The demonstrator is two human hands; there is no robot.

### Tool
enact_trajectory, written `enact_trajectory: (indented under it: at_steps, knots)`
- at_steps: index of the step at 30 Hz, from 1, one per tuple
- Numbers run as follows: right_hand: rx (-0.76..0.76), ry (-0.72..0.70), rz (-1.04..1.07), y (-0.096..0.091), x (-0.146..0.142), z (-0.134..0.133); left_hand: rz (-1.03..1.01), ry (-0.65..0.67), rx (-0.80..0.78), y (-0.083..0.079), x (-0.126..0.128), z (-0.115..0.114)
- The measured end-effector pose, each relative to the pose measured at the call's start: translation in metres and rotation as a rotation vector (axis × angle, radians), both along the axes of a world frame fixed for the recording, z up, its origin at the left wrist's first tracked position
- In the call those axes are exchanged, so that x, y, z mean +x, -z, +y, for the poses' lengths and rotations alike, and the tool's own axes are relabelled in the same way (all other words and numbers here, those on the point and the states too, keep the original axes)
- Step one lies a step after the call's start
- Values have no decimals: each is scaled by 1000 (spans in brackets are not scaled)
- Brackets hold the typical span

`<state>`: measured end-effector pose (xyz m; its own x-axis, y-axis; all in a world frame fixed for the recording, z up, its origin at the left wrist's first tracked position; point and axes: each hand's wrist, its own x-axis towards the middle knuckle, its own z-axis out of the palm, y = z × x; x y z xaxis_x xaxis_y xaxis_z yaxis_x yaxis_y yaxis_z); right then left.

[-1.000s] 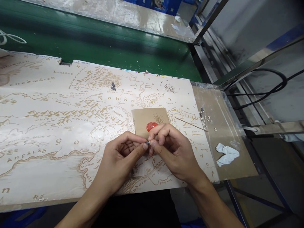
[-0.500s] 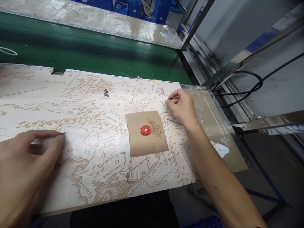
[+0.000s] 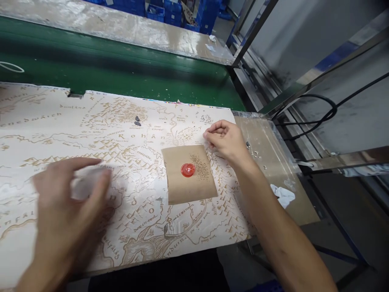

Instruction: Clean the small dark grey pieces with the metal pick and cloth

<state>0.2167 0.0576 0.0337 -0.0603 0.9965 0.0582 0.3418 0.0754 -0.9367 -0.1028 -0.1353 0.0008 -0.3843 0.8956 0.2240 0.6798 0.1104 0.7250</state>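
A small brown paper envelope (image 3: 188, 186) with a red wax seal (image 3: 187, 169) lies on a large printed map sheet (image 3: 91, 134). My right hand (image 3: 226, 140) rests on the map just beyond the envelope's top right corner, fingers curled and thumb pressed to fingertip; what it pinches is hidden. My left hand (image 3: 69, 202) hovers over the map's left part, well away from the envelope. It is smeared by motion, with thumb and fingers seemingly apart. Two tiny dark pieces (image 3: 137, 121) lie on the map farther back.
A green conveyor belt (image 3: 121, 69) runs behind the map. On the brown board to the right lie small metal bits (image 3: 255, 153) and a crumpled white scrap (image 3: 282, 195). Further right are a metal frame (image 3: 304, 85) and a black cable (image 3: 319, 117); blue crates (image 3: 182, 12) stand far back.
The hands, pinched together over the envelope a second ago, have parted. The left swung out left and now drifts right; the right went to the far right, then shifted nearer the envelope's corner.
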Motion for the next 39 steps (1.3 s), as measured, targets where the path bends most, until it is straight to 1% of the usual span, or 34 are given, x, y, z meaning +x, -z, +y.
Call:
enact_trajectory:
  at_steps: [1,2,3,4,6,8,11,13,15,17,22,25,28,30,33,39]
  knots:
    - [-55,-72,159,-8,-6,-14,77,24,139,-7,21,6]
    - [-114,-155,288,-16,-11,-30,63,138,223,-13,40,11]
    - [-192,-240,375,-23,-16,-46,23,252,283,-18,58,16]
    - [-269,-296,439,-30,-20,-62,-7,322,315,-22,72,19]
    - [-424,-362,535,-38,-25,-87,-53,416,369,-29,94,24]
    - [-509,-376,612,-39,-25,-103,-83,467,400,-33,104,25]
    - [-541,-362,669,-34,-19,-111,-114,531,400,-35,108,24]
    - [-550,-342,673,-28,-14,-113,-116,546,393,-34,108,22]
    - [-530,-322,670,-25,-12,-116,-132,533,373,-33,109,20]
    - [-464,-297,663,-22,-11,-121,-226,507,314,-30,111,18]
    - [-238,-229,547,-22,-12,-130,-725,434,7,-27,116,16]
    - [-100,-246,451,-21,-14,-133,-921,410,-126,-29,116,18]
    - [20,-272,367,-18,-15,-134,-1082,441,-221,-33,116,20]
    - [79,-294,332,-17,-14,-135,-1130,468,-256,-35,115,21]
    - [133,-334,310,-16,-11,-136,-1111,484,-280,-37,113,21]
    - [137,-407,271,-17,-5,-135,-1047,527,-353,-35,105,19]
